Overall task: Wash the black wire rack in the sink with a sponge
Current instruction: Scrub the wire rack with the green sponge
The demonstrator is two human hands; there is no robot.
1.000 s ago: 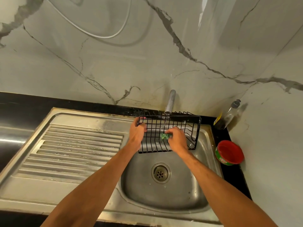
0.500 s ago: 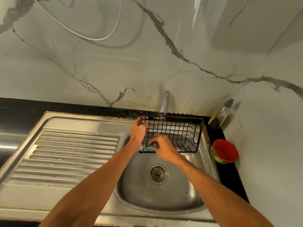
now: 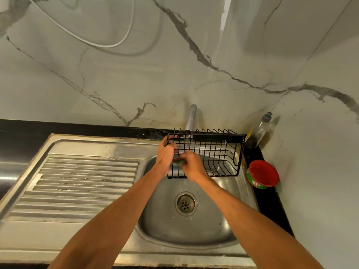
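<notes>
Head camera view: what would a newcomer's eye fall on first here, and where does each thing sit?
The black wire rack stands out first, held over the back of the steel sink by the tap. The left hand grips its left end while the right hand presses a green sponge against the wires there. At the right, a red tub sits on the dark counter.

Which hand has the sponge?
The right hand holds the green sponge against the rack; the left hand only grips the rack's left end.
</notes>
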